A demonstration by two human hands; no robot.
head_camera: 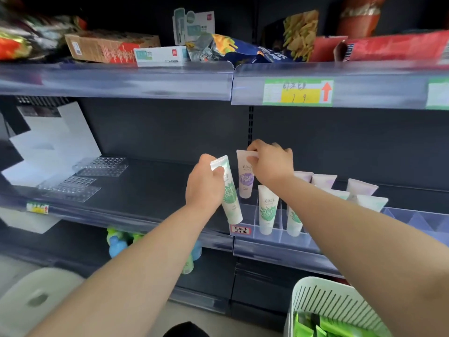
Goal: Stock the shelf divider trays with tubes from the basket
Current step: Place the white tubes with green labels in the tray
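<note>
My left hand (206, 183) grips a white tube with green print (230, 198) near its crimped top, tilted, its cap end low at the front left of the clear divider tray (269, 235). My right hand (272, 161) pinches the crimped top of a white tube with purple print (245, 181), held upright over the tray's back left lane. Two green tubes (267, 210) stand in the front lanes. Several purple and green tubes (359, 190) stand further right. The pale slotted basket (323, 295) sits at the bottom right with green packs inside.
More clear dividers (418, 220) run to the right on the same shelf. Loose clear dimpled sheets (97, 169) and white card lie on the shelf's left part. Snack bags and boxes (160, 54) fill the shelf above. Bottles (119, 242) stand below.
</note>
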